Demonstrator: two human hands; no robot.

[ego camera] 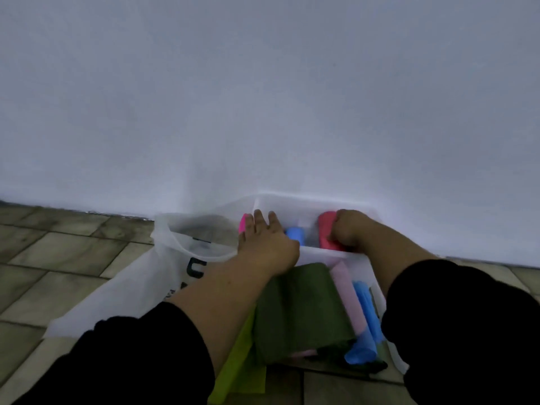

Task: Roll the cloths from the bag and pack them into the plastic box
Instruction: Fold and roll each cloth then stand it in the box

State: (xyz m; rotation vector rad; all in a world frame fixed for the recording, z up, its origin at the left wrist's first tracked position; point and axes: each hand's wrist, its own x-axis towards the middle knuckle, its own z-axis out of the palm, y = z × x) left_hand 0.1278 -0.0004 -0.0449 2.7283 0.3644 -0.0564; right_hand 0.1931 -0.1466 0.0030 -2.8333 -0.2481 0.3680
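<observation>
A clear plastic box (pixel 309 201) stands on the floor against the white wall. Inside it are a bright pink roll (pixel 242 223), a blue roll (pixel 295 235) and a red roll (pixel 326 232). My left hand (pixel 264 239) lies flat, fingers spread, over the box's left part beside the pink roll. My right hand (pixel 349 228) is curled around the red roll inside the box. In front of the box lie an olive green cloth (pixel 295 311), a pale pink cloth (pixel 347 293), a blue cloth (pixel 365 317) and a lime green cloth (pixel 239 369). The white bag (pixel 140 287) lies at the left.
The white wall (pixel 263 97) rises directly behind the box. Tiled floor (pixel 49 258) spreads to the left and under the bag. My black sleeves (pixel 131 361) fill the lower corners of the view.
</observation>
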